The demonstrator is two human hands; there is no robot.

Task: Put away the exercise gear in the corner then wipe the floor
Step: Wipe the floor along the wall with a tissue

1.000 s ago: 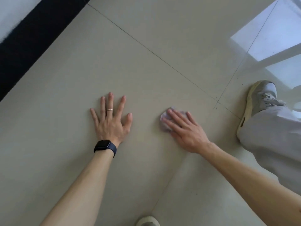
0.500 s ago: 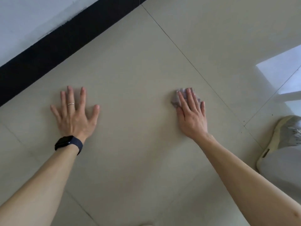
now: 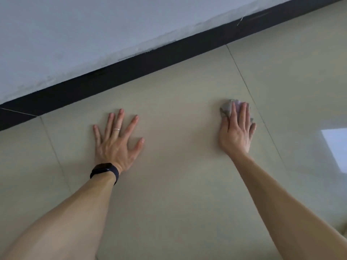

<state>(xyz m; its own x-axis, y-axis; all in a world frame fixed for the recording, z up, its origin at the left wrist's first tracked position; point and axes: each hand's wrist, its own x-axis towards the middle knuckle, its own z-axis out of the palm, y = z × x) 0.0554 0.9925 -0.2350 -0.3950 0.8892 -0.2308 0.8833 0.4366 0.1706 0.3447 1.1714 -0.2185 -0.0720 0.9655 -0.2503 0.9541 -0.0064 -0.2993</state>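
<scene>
A small crumpled grey-lilac cloth lies on the beige tiled floor, mostly hidden under my right hand. That hand presses flat on it with straight fingers. My left hand rests flat on the floor to the left, fingers spread, with a ring on one finger and a dark watch on the wrist. No exercise gear is in view.
A black skirting board runs diagonally across the top, with a pale wall above it, close beyond both hands. A bright window reflection shows on the tiles at the right.
My right hand has slid the cloth forward and to the right, away from my left hand and towards the skirting. The view has swung up to the wall; my shoe and trouser leg have left the frame.
</scene>
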